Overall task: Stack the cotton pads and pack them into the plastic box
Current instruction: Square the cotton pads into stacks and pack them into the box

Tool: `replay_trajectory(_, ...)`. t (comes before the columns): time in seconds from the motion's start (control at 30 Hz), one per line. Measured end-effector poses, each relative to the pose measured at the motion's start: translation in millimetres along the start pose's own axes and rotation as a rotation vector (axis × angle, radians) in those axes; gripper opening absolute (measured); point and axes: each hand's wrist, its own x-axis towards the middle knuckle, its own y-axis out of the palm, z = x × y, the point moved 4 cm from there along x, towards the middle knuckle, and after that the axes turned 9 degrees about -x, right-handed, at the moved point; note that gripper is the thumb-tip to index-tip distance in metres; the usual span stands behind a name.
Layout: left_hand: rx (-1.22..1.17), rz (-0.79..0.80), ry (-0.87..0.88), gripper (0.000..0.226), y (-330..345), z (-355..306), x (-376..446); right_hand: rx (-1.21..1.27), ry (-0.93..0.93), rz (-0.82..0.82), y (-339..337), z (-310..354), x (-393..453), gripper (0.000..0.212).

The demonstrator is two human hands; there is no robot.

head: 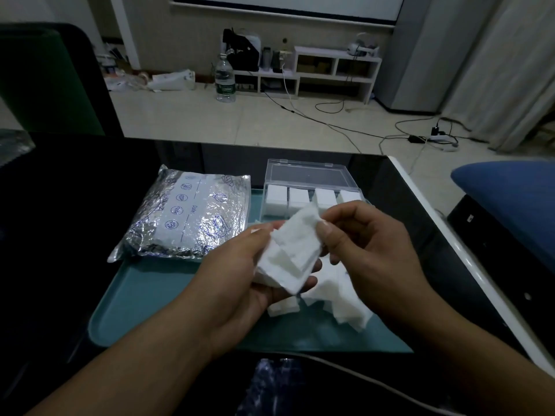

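We hold a loose, uneven bundle of white cotton pads (288,253) above the teal tray (156,298), left hand (240,283) cupping it, right hand (363,241) pinching its top edge. Behind, the open clear plastic box (312,187) holds four neat white stacks.

- A home living room, by the look of it.
- Beyond the black tabletop (75,205), a low white shelf unit (333,70) stands against the far wall.
- Above that unit, the lower edge of a big screen (285,7).
- Left of it, a water bottle (224,78) on the tiled floor (210,121).
- Right of it, cables and a power strip (435,136).
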Motion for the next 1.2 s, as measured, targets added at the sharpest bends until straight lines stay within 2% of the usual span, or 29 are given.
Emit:
replay_trajectory(0.2, 0.0, -0.007, -0.022, 0.032, -2, 2, 1, -0.146, 0.046, -0.046, -2, -8, 2, 0.015)
replay_trajectory(0.4, -0.043, -0.048, -0.037, 0.025, -4, 3, 3, 0.122, 0.188, -0.108, -13, -5, 3, 0.01)
replay_trajectory(0.53, -0.054, -0.063, -0.053, 0.031, -5, 4, 5, 0.313, 0.301, -0.005, -11, -5, 3, 0.012)
replay_trajectory(0.57, -0.052, -0.059, -0.051, 0.034, -5, 4, 5, 0.332, 0.303, 0.037, -9, -5, 2, 0.012)
replay_trajectory(0.63, -0.044, -0.048, -0.041, 0.036, -5, 4, 5, 0.213, 0.246, 0.097, -6, -3, 1, 0.01)
replay_trajectory(0.73, -0.015, -0.045, -0.027, 0.037, -5, 4, 4, 0.048, 0.17, 0.087, -2, -2, 0, 0.008)
replay_trajectory(0.9, -0.014, -0.062, -0.019, 0.034, -5, 4, 5, 0.053, 0.156, 0.017, 1, -6, -1, 0.005)
replay_trajectory(1.2, -0.037, -0.064, -0.008, 0.032, -5, 2, 3, 0.039, 0.107, 0.024, 4, -5, -1, 0.009)
